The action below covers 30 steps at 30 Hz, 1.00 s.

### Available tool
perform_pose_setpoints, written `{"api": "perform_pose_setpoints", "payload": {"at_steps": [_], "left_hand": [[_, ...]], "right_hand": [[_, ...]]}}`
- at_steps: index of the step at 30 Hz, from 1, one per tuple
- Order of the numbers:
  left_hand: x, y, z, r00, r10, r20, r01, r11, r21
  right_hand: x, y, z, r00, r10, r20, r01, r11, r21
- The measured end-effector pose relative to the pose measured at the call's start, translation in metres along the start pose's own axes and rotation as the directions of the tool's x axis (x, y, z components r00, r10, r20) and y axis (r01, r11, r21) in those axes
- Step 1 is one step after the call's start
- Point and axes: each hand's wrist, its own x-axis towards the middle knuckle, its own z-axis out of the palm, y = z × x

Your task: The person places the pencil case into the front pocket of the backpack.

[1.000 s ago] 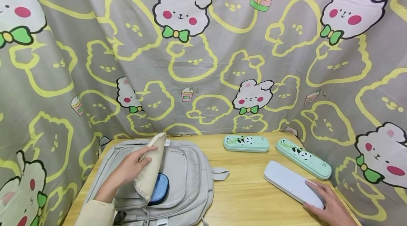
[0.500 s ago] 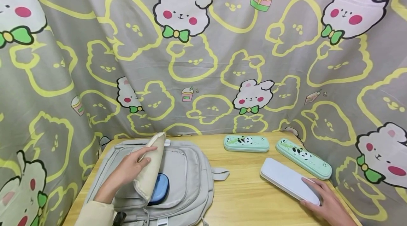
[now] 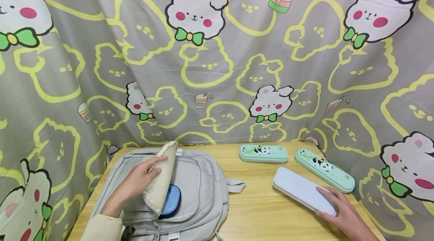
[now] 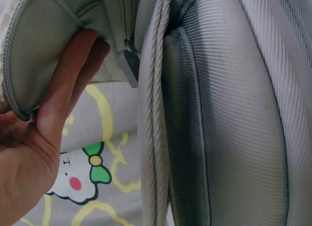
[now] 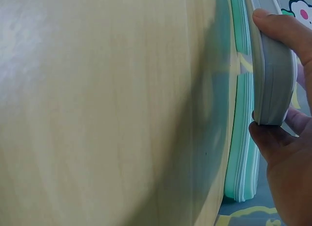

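A grey backpack (image 3: 207, 192) lies on the table at the left, its front pocket unzipped. My left hand (image 3: 135, 180) holds the pocket's flap (image 3: 162, 186) folded back, showing the cream lining. In the left wrist view, fingers (image 4: 73, 65) lie along the flap's grey outer side. Inside the pocket sits a dark blue rounded case (image 3: 173, 200), partly hidden by the flap. On the right, my right hand (image 3: 344, 211) grips the near end of a pale blue pencil case (image 3: 301, 188). The right wrist view has this pencil case (image 5: 275, 79) raised off the tabletop between thumb and fingers.
Two mint green pencil cases with panda prints lie at the back right, one (image 3: 262, 153) near the rear edge and the other (image 3: 323, 169) slanted along the right edge. A patterned curtain (image 3: 210, 60) surrounds the wooden table (image 3: 257, 211). A backpack strap (image 3: 235, 185) sticks out rightward.
My right hand has carried the pale blue pencil case a little leftward, toward the backpack. The left hand and the flap stay as they were.
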Motion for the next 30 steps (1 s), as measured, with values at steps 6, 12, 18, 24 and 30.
{"api": "perform_pose_setpoints", "payload": {"at_steps": [6,12,18,24,30], "left_hand": [[0.000,0.000,0.000,1.000,-0.006,0.006,0.005,1.000,0.003],[0.000,-0.001,0.000,1.000,-0.007,0.002,0.007,1.000,0.003],[0.000,-0.002,0.000,1.000,-0.004,-0.006,0.004,1.000,0.001],[0.000,-0.003,0.000,1.000,-0.005,0.000,0.005,1.000,-0.003],[0.000,-0.004,0.001,1.000,-0.012,0.005,0.012,1.000,0.000]], "right_hand": [[0.003,-0.003,0.002,0.999,-0.031,-0.025,0.032,0.999,0.027],[0.009,-0.008,0.007,0.991,-0.099,-0.095,0.105,0.992,0.064],[0.015,-0.012,0.009,0.982,-0.145,-0.123,0.157,0.983,0.091],[0.021,-0.017,0.009,0.979,-0.164,-0.123,0.176,0.979,0.098],[0.025,-0.023,0.011,0.975,-0.183,-0.127,0.198,0.973,0.118]]}}
